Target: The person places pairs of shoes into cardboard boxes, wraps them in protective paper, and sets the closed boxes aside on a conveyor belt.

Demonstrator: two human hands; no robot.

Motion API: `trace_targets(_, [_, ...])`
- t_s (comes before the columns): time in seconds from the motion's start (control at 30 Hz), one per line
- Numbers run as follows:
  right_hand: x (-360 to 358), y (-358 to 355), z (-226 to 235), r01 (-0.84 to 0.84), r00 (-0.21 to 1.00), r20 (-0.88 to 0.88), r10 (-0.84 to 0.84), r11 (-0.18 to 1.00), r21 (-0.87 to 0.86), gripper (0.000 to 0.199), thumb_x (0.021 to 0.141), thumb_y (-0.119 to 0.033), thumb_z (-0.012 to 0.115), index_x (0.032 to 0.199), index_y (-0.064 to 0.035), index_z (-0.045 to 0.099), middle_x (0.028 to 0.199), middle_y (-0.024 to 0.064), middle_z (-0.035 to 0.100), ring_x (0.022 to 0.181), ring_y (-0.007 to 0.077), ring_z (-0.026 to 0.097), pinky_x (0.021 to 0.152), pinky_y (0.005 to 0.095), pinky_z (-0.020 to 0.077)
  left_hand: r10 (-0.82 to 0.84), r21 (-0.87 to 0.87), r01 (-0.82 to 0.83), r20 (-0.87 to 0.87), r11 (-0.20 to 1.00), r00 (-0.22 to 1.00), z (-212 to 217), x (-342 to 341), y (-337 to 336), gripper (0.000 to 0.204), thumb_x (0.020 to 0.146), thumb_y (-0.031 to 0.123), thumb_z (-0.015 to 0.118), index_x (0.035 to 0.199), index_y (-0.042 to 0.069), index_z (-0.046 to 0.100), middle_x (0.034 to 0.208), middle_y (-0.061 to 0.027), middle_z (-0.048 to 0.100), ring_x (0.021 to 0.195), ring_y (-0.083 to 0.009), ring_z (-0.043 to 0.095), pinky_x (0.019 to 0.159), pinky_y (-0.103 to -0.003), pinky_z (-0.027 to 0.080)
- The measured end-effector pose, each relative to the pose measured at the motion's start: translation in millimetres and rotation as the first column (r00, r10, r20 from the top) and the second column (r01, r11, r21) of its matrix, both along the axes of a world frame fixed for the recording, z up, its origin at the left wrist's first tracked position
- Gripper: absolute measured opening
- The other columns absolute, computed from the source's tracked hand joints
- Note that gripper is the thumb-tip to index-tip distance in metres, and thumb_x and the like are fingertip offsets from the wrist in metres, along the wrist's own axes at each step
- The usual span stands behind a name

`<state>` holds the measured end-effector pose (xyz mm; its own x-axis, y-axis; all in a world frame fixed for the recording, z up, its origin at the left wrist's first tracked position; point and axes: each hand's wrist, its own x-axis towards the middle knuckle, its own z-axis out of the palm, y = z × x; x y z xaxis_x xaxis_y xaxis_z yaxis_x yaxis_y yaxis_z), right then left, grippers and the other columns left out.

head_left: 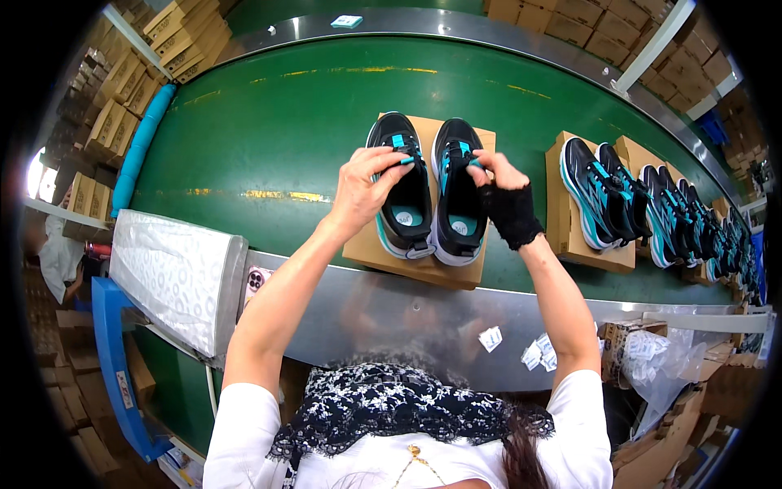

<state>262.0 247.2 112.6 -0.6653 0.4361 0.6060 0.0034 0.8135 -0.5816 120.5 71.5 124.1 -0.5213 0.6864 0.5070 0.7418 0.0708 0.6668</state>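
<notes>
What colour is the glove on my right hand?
Black: the fingerless glove on your right hand shows best in the head view.
</notes>
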Motion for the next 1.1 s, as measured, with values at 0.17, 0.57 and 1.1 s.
trace_targets(0.17, [13.9, -20.0, 55.4, -0.054, 0.988, 0.098, 0.116, 0.871, -0.488, 0.017, 0.076, -0.015, 0.063, 0.08, 0.0009, 0.056, 0.064, 0.0074, 0.06, 0.059, 0.009, 0.055, 0.056, 0.0237, 0.0439, -0.054, 0.1, 0.024, 0.306, 0.995, 0.95, 41.2, 16.4, -12.7, 0.016, 0.077, 0.006, 0.064, 0.092, 0.001, 0.064, 0.087, -0.0048, 0.061, 0.08, -0.0093, 0.055, 0.069, -0.02, 0.043])
trace_targets(0.57, [42.1, -78.7, 91.2, -0.24, 0.945, 0.083, 0.318, 0.84, -0.486, 0.014, 0.076, -0.012, 0.064, 0.082, -0.0011, 0.057, 0.068, 0.0054, 0.062, 0.059, 0.0077, 0.055, 0.053, 0.0212, 0.045, 0.004, 0.025, -0.014, 0.36, 1.0, 0.933, 89.7, 66.3, -89.8, 0.016, 0.078, 0.0, 0.06, 0.093, -0.004, 0.061, 0.089, -0.0067, 0.058, 0.078, -0.0074, 0.053, 0.066, -0.018, 0.042])
trace_targets(1.1, [51.9, -204.0, -63.0, -0.752, 0.59, -0.087, 0.803, 0.585, 0.304, 0.01, 0.071, -0.007, 0.059, 0.076, -0.0013, 0.054, 0.103, 0.0157, 0.058, 0.092, 0.0295, 0.059, 0.069, 0.0342, 0.0521, 0.538, -0.166, -0.532, -0.009, 0.83, 0.843, -66.2, 160.9, -253.7, 0.017, 0.072, 0.0, 0.064, 0.089, 0.0, 0.061, 0.103, -0.0172, 0.057, 0.095, -0.0302, 0.054, 0.081, -0.034, 0.043])
